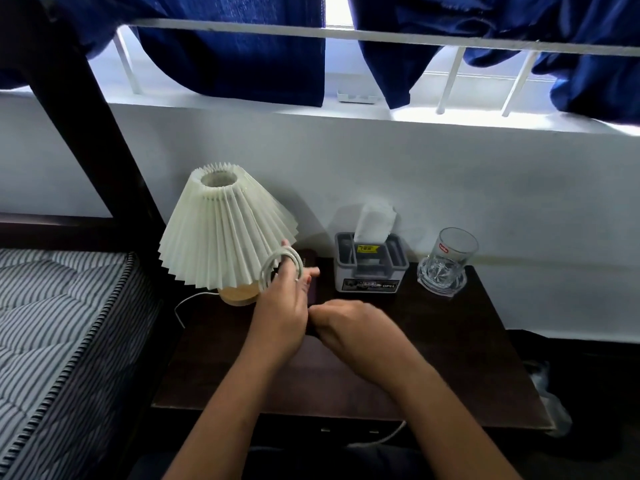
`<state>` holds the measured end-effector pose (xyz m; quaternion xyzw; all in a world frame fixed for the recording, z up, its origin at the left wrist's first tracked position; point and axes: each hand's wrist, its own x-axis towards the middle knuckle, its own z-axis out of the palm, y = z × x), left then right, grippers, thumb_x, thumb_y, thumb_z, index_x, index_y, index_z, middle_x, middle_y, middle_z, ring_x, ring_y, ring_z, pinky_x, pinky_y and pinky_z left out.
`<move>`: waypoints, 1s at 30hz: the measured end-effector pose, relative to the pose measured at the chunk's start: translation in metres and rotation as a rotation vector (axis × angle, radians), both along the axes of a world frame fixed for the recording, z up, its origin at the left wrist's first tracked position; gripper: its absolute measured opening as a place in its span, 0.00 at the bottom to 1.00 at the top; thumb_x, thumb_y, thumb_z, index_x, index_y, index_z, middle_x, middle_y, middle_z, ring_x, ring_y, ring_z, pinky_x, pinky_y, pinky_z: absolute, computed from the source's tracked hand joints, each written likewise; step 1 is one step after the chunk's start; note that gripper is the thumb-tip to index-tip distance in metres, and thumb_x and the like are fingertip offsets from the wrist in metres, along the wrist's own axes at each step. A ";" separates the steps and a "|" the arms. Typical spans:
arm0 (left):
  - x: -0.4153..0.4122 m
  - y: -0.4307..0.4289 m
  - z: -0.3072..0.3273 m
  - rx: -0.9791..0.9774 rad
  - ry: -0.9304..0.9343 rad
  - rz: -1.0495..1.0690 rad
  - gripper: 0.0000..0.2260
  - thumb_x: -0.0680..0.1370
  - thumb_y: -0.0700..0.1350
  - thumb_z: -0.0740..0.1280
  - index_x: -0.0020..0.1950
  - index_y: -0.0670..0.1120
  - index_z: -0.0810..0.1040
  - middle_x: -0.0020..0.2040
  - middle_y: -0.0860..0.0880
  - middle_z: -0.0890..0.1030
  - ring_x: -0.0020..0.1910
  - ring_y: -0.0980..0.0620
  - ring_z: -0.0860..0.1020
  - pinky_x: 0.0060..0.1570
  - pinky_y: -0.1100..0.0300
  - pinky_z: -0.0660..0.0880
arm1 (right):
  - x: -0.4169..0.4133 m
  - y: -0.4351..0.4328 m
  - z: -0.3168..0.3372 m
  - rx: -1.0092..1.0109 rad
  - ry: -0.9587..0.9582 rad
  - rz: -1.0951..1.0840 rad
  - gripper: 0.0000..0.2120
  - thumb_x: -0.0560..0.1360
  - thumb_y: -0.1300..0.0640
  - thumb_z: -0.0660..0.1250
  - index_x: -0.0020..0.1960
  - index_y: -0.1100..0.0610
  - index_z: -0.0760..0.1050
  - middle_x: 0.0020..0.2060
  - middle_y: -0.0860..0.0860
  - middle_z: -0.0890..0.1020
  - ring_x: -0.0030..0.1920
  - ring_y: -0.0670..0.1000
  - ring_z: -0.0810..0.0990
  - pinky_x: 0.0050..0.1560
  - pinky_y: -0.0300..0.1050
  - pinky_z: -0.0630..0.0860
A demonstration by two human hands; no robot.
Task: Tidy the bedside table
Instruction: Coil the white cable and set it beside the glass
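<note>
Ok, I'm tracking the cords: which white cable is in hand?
The white cable coiled round the fingers of the left hand, in front of the pleated white lampshade. The thin white cord by the lamp's wooden base lies loose, untouched.

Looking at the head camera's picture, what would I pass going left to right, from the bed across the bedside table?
Striped mattress → pleated lamp → grey tissue box → clear glass.
</note>
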<state>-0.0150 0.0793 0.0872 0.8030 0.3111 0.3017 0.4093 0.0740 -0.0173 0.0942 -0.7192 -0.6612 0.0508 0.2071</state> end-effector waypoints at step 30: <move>-0.007 0.008 0.014 -0.241 -0.342 0.215 0.14 0.82 0.46 0.54 0.45 0.57 0.77 0.42 0.53 0.82 0.42 0.57 0.77 0.47 0.72 0.68 | -0.009 -0.002 0.004 -0.047 0.037 -0.037 0.10 0.78 0.46 0.55 0.50 0.49 0.72 0.43 0.53 0.82 0.45 0.58 0.79 0.42 0.50 0.74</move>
